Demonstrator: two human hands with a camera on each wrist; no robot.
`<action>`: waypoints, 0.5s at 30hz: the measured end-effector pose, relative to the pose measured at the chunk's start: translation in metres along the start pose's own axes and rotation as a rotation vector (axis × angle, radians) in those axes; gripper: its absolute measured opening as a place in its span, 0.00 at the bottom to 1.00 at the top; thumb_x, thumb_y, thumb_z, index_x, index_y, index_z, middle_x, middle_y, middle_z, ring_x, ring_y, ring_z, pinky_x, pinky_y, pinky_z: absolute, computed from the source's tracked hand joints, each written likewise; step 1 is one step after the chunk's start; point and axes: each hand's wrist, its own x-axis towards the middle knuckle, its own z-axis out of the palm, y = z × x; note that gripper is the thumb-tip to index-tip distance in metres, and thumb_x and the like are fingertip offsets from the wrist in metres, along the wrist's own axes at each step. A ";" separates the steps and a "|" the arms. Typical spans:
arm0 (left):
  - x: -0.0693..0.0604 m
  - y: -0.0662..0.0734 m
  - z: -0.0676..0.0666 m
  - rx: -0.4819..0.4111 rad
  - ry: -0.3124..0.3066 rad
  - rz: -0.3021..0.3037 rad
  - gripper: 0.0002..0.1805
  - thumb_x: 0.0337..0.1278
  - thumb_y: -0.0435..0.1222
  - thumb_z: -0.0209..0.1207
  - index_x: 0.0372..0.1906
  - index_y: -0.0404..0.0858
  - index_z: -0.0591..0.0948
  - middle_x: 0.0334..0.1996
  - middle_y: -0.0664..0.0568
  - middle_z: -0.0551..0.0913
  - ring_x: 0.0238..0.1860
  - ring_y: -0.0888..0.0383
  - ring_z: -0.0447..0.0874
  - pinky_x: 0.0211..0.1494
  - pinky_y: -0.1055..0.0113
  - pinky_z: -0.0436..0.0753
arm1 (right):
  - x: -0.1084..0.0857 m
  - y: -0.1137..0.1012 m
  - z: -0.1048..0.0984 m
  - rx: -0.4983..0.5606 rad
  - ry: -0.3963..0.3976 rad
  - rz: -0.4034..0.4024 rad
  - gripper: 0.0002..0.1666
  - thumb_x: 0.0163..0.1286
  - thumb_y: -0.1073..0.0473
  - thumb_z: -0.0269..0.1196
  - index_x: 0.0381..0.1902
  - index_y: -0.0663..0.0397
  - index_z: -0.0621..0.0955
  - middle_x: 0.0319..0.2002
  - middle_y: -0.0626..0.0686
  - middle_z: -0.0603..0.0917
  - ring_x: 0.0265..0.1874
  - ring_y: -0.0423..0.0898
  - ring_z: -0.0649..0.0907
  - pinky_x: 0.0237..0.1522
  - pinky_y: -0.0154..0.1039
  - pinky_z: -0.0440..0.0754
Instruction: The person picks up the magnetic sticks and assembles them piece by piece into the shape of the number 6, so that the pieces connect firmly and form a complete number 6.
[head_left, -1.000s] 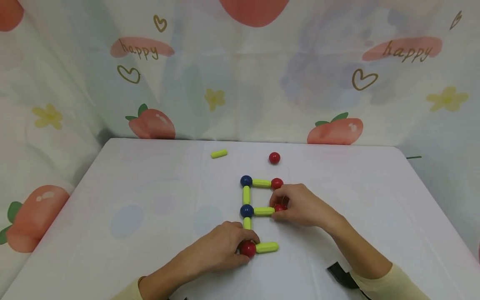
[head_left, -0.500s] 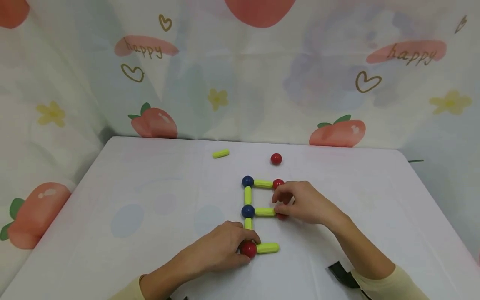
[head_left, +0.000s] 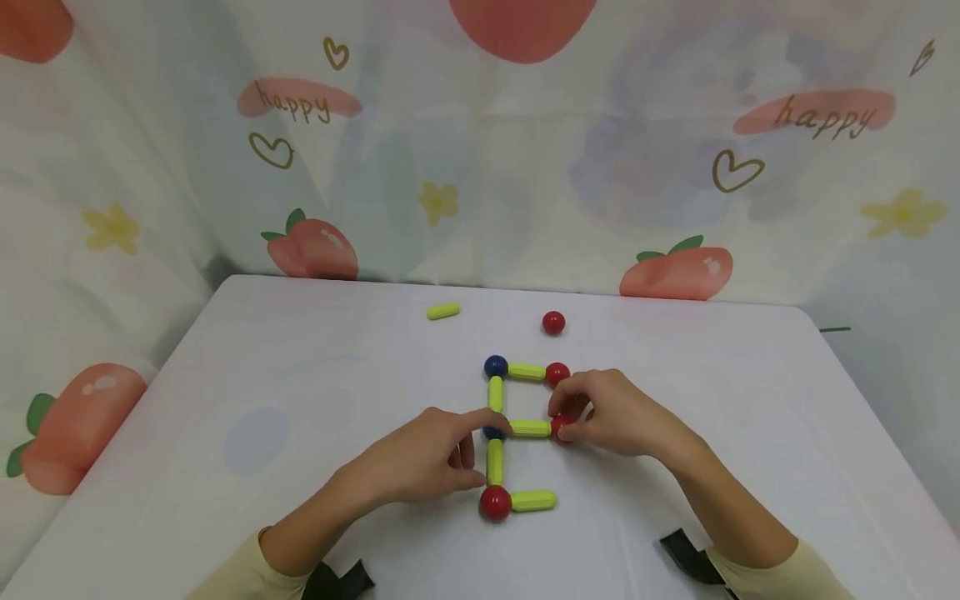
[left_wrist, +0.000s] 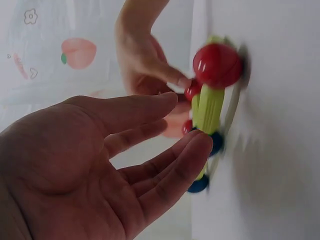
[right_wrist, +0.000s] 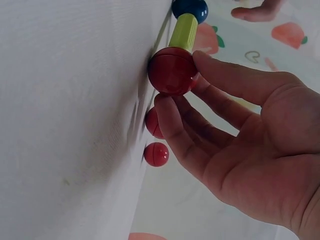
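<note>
On the white table lies a flat figure of yellow-green rods and balls. A dark blue ball makes its far left corner, joined by a rod to a red ball. My right hand pinches the red ball at the end of the middle rod between thumb and fingers. My left hand has its index finger stretched over the middle blue ball, partly covering it; its thumb stands apart, near the lower upright rod. The near red ball carries a rod with a free right end.
A loose yellow-green rod and a loose red ball lie farther back on the table. Behind it hangs a printed cloth. Black straps show near both sleeves.
My left hand has let go of the near red ball and moved forward to the middle blue ball. My right hand stays at the middle red ball, its fingers shifting slightly.
</note>
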 end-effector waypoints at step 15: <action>0.076 -0.054 -0.084 0.163 0.472 -0.113 0.19 0.64 0.35 0.68 0.59 0.40 0.83 0.42 0.45 0.85 0.41 0.51 0.82 0.43 0.60 0.83 | 0.002 0.004 0.002 0.010 0.011 0.013 0.09 0.60 0.63 0.77 0.38 0.45 0.89 0.33 0.44 0.84 0.35 0.43 0.81 0.36 0.37 0.82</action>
